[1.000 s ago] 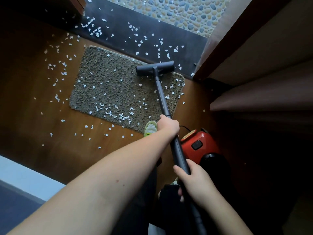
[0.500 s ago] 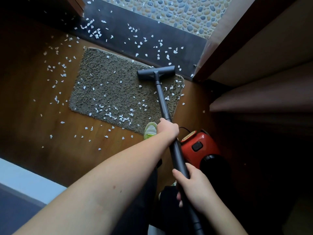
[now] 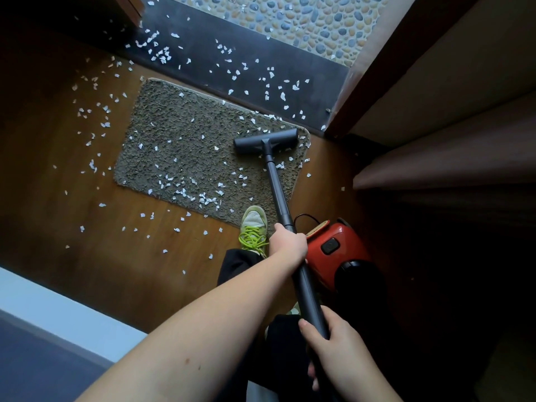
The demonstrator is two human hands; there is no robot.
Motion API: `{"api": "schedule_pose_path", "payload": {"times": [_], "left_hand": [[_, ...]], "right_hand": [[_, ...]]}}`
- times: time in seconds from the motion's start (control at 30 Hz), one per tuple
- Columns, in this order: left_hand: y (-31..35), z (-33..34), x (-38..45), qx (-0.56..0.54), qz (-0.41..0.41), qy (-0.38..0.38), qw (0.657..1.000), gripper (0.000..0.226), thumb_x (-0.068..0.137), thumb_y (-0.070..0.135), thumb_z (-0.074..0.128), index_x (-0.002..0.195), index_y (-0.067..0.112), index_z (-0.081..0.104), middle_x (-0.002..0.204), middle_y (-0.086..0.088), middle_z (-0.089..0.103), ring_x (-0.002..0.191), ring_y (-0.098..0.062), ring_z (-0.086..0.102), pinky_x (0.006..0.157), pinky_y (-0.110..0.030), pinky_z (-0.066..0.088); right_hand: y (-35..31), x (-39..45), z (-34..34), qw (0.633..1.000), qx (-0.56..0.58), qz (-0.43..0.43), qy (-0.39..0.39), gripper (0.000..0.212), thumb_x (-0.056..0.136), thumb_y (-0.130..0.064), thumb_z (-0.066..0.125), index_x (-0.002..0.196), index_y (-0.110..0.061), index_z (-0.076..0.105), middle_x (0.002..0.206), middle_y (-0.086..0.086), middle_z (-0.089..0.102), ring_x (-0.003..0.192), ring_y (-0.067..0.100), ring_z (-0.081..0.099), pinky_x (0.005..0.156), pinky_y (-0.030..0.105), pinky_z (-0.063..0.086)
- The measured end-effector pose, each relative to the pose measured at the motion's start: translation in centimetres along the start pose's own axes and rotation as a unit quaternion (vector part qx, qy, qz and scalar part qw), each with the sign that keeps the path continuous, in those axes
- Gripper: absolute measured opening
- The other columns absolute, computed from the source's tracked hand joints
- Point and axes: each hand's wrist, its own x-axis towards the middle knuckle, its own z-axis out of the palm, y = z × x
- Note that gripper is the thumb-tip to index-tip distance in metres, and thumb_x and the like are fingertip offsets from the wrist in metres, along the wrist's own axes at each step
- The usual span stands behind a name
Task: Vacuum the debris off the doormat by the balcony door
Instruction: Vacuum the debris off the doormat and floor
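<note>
Grey-brown shaggy doormat (image 3: pixel 197 152) lies on a dark wooden floor (image 3: pixel 87 256), its far edge just beside a dark stone threshold (image 3: pixel 246 65) at 12 o'clock, with a pebbled surface (image 3: pixel 290 18) beyond that. White paper-like debris (image 3: pixel 200 198) is scattered over the mat, thickest along its near edge, and also over the floor at 9 o'clock and on the threshold. A dark grey vacuum head (image 3: pixel 266 140) rests on the mat's far right corner, at 1 o'clock from the mat's middle. Its wand (image 3: pixel 278 192) runs back toward the viewer. The left hand (image 3: pixel 288 242) is curled round the wand partway down; the right hand (image 3: pixel 339 346), nearer the viewer at 5 o'clock, grips the wand lower down. A red canister vacuum (image 3: pixel 333 242) sits on the floor just right of the wand. A white shoe with lime-green laces (image 3: pixel 253 227) stands at the mat's near edge. No brand or writing can be read on anything.
</note>
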Motion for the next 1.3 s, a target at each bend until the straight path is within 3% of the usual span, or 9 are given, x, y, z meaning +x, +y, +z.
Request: {"api": "schedule_pose_path", "payload": {"times": [0.17,0.47,0.57,0.77,0.93,1.0,1.07,1.17,1.3], "left_hand": [[-0.8,-0.1,-0.5,-0.016,-0.011,0.006,1.0,0.047,0.078,0.025,0.05,0.123,0.017,0.04,0.115,-0.014,0.062,0.089,-0.041,0.07,0.082,-0.048,0.059],[2.4,-3.3,2.0,-0.031,0.007,0.023,0.999,0.04,0.08,0.024,0.051,0.118,0.014,0.042,0.114,-0.015,0.062,0.09,-0.042,0.07,0.082,-0.046,0.059],[3.9,-5.2,2.5,-0.045,-0.004,0.026,0.999,0.036,0.085,0.019,0.052,0.119,0.012,0.042,0.108,-0.013,0.058,0.087,-0.041,0.071,0.076,-0.047,0.06],[6.1,-8.2,5.0,-0.045,-0.002,0.033,0.998,0.038,0.079,0.029,0.057,0.112,0.013,0.046,0.11,-0.014,0.064,0.091,-0.039,0.071,0.079,-0.047,0.06],[7.1,-10.5,4.9,-0.103,-0.022,0.002,0.994,0.028,0.092,0.016,0.057,0.117,0.007,0.048,0.11,-0.014,0.056,0.07,-0.037,0.071,0.045,-0.034,0.054],[7.0,-10.5,4.4,-0.096,-0.019,0.01,0.995,0.03,0.091,0.017,0.058,0.118,0.008,0.048,0.111,-0.013,0.056,0.075,-0.038,0.072,0.051,-0.039,0.059],[6.8,-10.1,4.0,-0.081,-0.015,0.022,0.996,0.032,0.087,0.022,0.059,0.116,0.01,0.05,0.11,-0.013,0.058,0.081,-0.039,0.072,0.066,-0.048,0.062],[6.0,-8.7,3.7,-0.065,-0.011,0.033,0.997,0.035,0.078,0.029,0.06,0.108,0.015,0.05,0.111,-0.013,0.061,0.088,-0.04,0.071,0.076,-0.049,0.061],[5.2,-7.4,1.3,-0.069,-0.024,0.012,0.997,0.035,0.089,0.02,0.058,0.12,0.011,0.047,0.108,-0.011,0.056,0.076,-0.038,0.073,0.063,-0.049,0.062]], "right_hand": [[0.7,-0.2,0.1,1.0,-0.023,-0.005,-0.003,0.01,0.089,-0.035,0.059,0.099,-0.034,0.058,0.056,0.0,0.064,0.046,0.025,0.065,0.047,0.03,0.053],[-3.1,2.3,0.4,1.0,-0.011,-0.022,-0.013,0.008,0.092,-0.031,0.058,0.094,-0.023,0.057,0.049,0.008,0.058,0.038,0.024,0.058,0.04,0.034,0.052],[-4.8,3.5,0.7,1.0,-0.009,-0.017,-0.022,0.016,0.093,-0.032,0.057,0.104,-0.021,0.055,0.047,0.007,0.058,0.037,0.022,0.056,0.04,0.031,0.049],[-9.1,5.5,2.1,1.0,0.001,-0.02,-0.019,0.014,0.094,-0.029,0.056,0.098,-0.016,0.054,0.059,0.009,0.059,0.037,0.018,0.056,0.039,0.031,0.05],[-11.0,5.9,2.9,0.999,-0.006,-0.02,-0.029,0.018,0.094,-0.028,0.053,0.095,-0.01,0.051,0.058,0.01,0.06,0.031,0.015,0.053,0.036,0.022,0.042],[-11.0,5.6,2.8,0.999,-0.007,-0.017,-0.031,0.018,0.094,-0.029,0.053,0.095,-0.011,0.051,0.055,0.01,0.06,0.032,0.017,0.054,0.037,0.024,0.044],[-10.6,5.3,2.5,0.999,-0.007,-0.013,-0.031,0.017,0.094,-0.03,0.053,0.093,-0.013,0.05,0.055,0.01,0.06,0.034,0.019,0.054,0.039,0.026,0.046],[-9.4,4.6,1.9,0.999,-0.005,-0.012,-0.034,0.018,0.095,-0.03,0.054,0.09,-0.013,0.048,0.051,0.01,0.059,0.036,0.023,0.055,0.041,0.03,0.049],[-7.2,3.1,1.2,1.0,-0.002,-0.011,-0.026,0.017,0.094,-0.029,0.056,0.101,-0.014,0.053,0.047,0.006,0.056,0.036,0.022,0.054,0.04,0.032,0.049]]}}
